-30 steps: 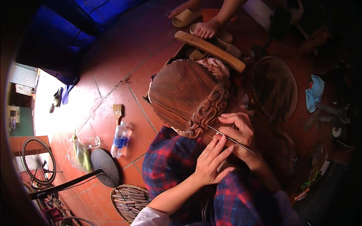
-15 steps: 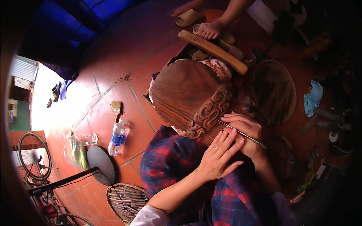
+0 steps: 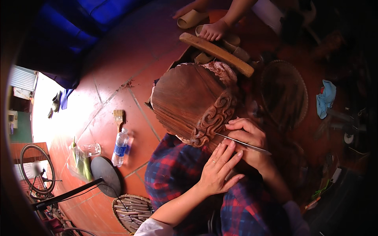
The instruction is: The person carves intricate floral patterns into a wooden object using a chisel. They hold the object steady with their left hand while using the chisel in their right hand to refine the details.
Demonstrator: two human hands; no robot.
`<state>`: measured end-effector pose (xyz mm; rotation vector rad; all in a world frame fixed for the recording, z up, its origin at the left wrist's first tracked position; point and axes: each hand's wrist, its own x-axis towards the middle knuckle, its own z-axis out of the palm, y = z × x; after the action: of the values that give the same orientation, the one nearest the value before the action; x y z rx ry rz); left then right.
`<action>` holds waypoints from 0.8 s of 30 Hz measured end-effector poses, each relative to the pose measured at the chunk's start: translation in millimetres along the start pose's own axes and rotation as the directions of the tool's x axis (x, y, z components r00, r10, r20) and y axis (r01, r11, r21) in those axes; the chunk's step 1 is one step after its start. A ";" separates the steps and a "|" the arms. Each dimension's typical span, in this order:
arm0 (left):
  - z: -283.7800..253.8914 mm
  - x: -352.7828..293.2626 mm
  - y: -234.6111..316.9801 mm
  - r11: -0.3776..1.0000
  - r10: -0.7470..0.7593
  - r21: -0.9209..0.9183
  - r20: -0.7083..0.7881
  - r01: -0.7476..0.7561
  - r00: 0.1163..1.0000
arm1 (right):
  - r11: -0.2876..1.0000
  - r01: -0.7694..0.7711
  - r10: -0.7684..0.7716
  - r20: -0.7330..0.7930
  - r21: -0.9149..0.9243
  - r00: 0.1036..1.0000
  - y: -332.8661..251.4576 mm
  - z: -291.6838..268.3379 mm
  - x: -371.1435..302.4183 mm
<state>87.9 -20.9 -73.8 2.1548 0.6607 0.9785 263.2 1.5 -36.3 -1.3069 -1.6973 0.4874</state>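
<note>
A round, scallop-edged piece of dark brown wood (image 3: 183, 92) lies tilted in front of me, partly over my knees. Raised curling scrollwork (image 3: 214, 120) runs along its lower right side. My right hand (image 3: 254, 137) is closed around a slim metal carving chisel (image 3: 254, 147). The tool's tip meets the wood at the near edge of the scrollwork. Just below the tool is my left hand (image 3: 218, 169), its fingers stretched out and their tips against the wood beside the shaft. A ring is on one finger.
A curved wooden bar (image 3: 216, 54) and cloth (image 3: 222, 72) adjoin the wood's far side. Another person's foot (image 3: 214, 30) is beyond. To the left are a brush (image 3: 119, 119), water bottle (image 3: 120, 147), glass mug (image 3: 90, 150) and round black stand base (image 3: 105, 176). A basket of tool handles (image 3: 132, 212) sits nearby.
The chisel tip has shifted a little left and nearer to me along the scrollwork's edge. Both hands have moved with it. The whole view has also drifted slightly.
</note>
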 end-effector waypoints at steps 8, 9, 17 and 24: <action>7.1 12.0 0.1 0.999 0.020 -0.045 -0.035 -0.022 0.999 | 0.999 0.010 -0.009 0.009 -0.033 1.000 -3.7 -5.4 3.9; 4.9 8.2 1.7 0.999 -0.005 -0.039 -0.039 0.003 0.999 | 1.000 -0.004 0.004 0.009 -0.025 1.000 -5.1 -1.2 1.9; 7.5 7.9 3.9 0.998 0.019 -0.055 -0.024 -0.020 1.000 | 0.991 0.074 -0.064 0.089 -0.111 0.994 -0.2 -13.7 3.6; 21.8 11.4 -0.6 0.999 0.046 -0.022 -0.056 -0.047 0.997 | 0.995 0.048 -0.037 0.120 -0.092 0.992 -1.4 -13.0 8.1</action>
<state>111.7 -20.8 -79.9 2.1374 0.6249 1.0694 273.1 5.6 -25.3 -1.3289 -1.8619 0.4722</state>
